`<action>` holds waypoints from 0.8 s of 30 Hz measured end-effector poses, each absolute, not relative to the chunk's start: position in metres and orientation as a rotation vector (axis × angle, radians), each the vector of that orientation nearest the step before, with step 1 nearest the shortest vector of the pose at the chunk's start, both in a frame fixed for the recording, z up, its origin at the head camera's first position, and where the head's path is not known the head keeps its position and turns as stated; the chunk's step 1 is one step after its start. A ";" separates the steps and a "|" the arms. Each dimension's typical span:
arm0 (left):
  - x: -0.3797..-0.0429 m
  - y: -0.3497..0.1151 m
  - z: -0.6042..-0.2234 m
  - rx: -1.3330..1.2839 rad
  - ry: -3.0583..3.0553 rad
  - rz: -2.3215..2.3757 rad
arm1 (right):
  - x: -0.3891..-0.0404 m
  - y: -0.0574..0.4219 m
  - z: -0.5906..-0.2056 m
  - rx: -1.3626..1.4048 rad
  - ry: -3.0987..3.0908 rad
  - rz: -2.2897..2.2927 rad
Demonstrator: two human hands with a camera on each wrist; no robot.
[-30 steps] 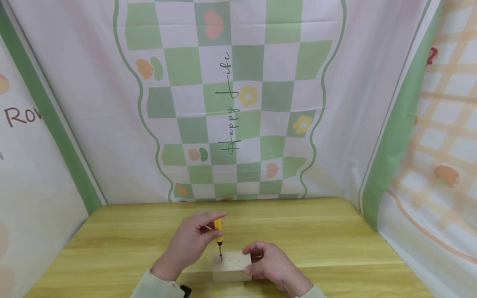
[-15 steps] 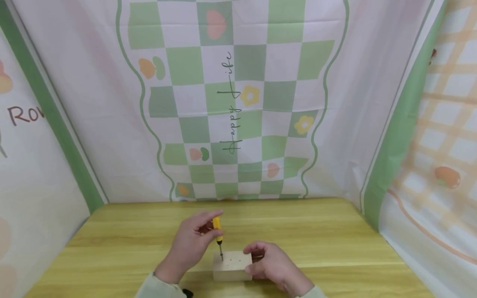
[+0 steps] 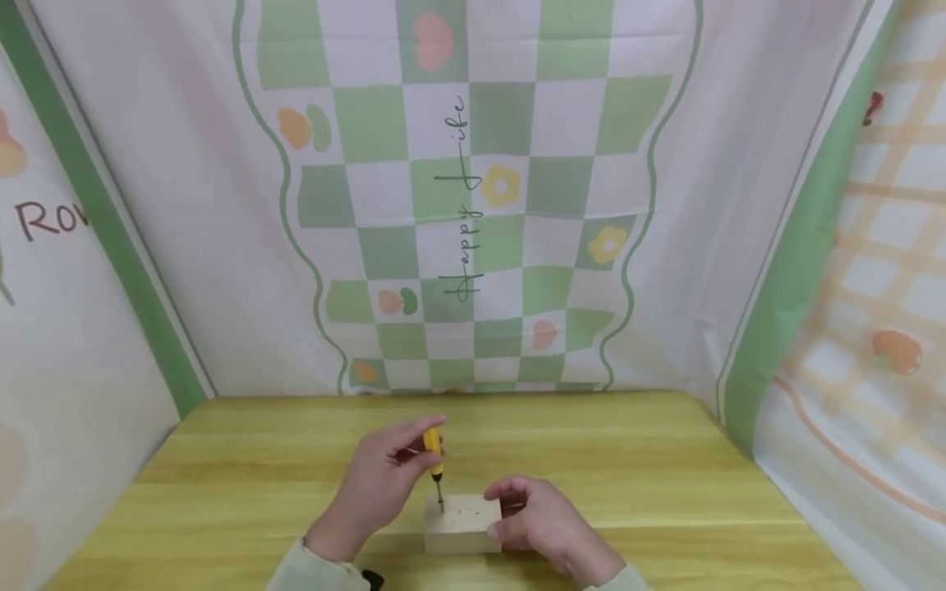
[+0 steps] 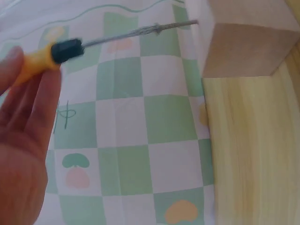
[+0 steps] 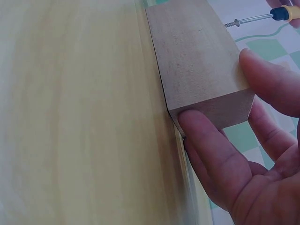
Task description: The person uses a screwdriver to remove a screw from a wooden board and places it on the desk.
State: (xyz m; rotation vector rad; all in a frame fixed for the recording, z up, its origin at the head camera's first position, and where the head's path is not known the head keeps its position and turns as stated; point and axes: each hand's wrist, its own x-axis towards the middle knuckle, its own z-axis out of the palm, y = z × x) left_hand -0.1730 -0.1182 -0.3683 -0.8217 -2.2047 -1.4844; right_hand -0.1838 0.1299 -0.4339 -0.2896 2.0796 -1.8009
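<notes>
My left hand (image 3: 377,480) pinches the yellow handle of a screwdriver (image 3: 433,442) between thumb and fingers, its index finger reaching over the handle's end. The shaft has a black collar (image 4: 67,50) and points down, leaning slightly. At its tip a screw (image 5: 232,24) stands up from the top of a pale wooden block (image 3: 461,542), near the left end, with much of its thread showing. My right hand (image 3: 543,521) grips the block's right end, thumb at the near top edge and fingers against the end face. Small dark holes dot the block's top.
The block lies on a yellow wood-grain table (image 3: 621,460), toward the near side. Behind the table hangs a green-and-white checked cloth (image 3: 495,246), with more printed cloth at both sides. A black band (image 3: 373,579) shows by the left sleeve.
The head view has shifted slightly. Both hands, the screwdriver and the block keep nearly the same arrangement, with only a small change in the handle's lean.
</notes>
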 end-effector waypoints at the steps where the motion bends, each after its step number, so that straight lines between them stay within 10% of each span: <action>1: -0.173 -0.117 -0.368 -0.793 -2.199 -1.441 | -0.184 0.130 -0.434 -0.289 2.077 -1.802; 24: -0.167 -0.109 -0.371 -0.882 -2.116 -1.424 | -0.185 0.130 -0.431 -0.281 2.069 -1.795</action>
